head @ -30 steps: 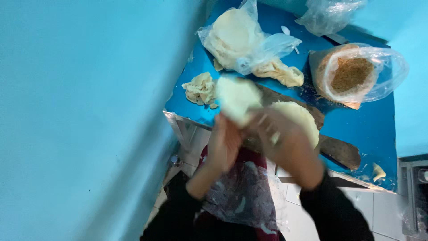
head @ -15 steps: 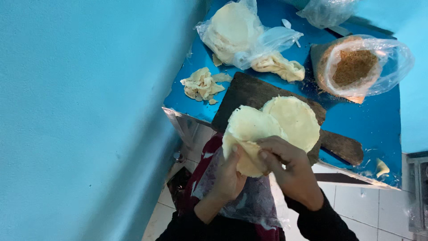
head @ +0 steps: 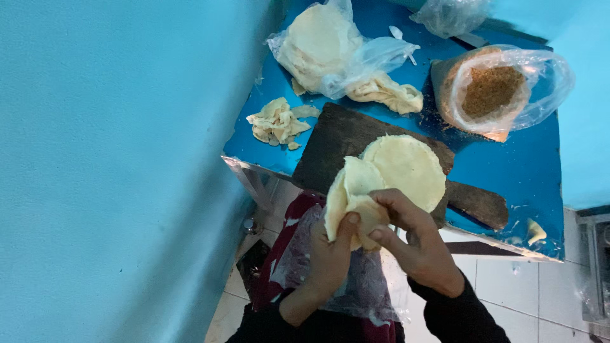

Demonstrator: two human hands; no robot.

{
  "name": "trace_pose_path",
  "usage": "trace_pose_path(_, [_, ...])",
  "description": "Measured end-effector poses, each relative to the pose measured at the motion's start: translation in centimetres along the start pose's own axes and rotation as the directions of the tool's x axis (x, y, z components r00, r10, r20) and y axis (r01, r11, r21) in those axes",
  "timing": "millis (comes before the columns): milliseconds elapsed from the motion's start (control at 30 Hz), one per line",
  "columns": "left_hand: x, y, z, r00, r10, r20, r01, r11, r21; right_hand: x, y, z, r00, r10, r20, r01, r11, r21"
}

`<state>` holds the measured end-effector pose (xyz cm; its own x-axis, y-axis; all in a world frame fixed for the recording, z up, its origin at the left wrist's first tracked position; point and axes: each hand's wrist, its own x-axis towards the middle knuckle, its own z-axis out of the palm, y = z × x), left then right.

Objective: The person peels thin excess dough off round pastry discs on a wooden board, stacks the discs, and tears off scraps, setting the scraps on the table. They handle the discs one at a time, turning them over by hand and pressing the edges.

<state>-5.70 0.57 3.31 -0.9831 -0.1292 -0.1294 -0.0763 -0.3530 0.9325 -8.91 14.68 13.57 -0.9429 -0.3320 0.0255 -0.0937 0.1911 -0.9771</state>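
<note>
single head view, looking steeply down, close over hands, perhaps slightly tilted

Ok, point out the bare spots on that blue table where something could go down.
Bare blue table lies between the wooden board and the open bag of brown crumbs. Crowded: the far left, with bagged dough rounds and dough scraps.

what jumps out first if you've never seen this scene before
Both hands, the left hand and the right hand, fold a pale dough round at the near edge of a bright blue table. Behind them a flat dough disc lies on a dark wooden board, and a plastic-wrapped bowl of brown filling stands at the far right.
</note>
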Motion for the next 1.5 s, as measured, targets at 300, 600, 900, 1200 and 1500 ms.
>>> trace_pose_path(300, [-1.1,-0.2,0.4,0.98,0.173,0.101,-0.176,0.984,0.026,0.2,0.7,-0.8,0.987,0.125,-0.097,-0.121,0.991,0.05])
trace_pose_path(600, [-1.9,0.6,-0.4,0.947,0.178,0.268,-0.148,0.981,-0.128,0.1,1.6,-1.7,0.975,0.176,0.136,-0.199,0.964,0.177])
trace_pose_path(900, [-1.1,-3.2,-0.3,0.988,0.022,0.154,0.064,0.844,-0.532,-0.4,1.4,-0.9,0.99,-0.003,0.139,-0.006,0.998,0.062])
trace_pose_path(1200, [-1.7,-2.7,0.1,0.994,-0.017,0.11,0.064,0.896,-0.44,-1.3,2.8,-0.7,0.998,0.051,0.034,-0.053,0.995,0.086])
trace_pose_path(1500, [-1.3,-1.8,0.6,0.998,-0.064,0.018,0.065,0.87,-0.489,-2.1,3.4,-0.5,0.994,0.105,0.011,-0.105,0.978,0.18])
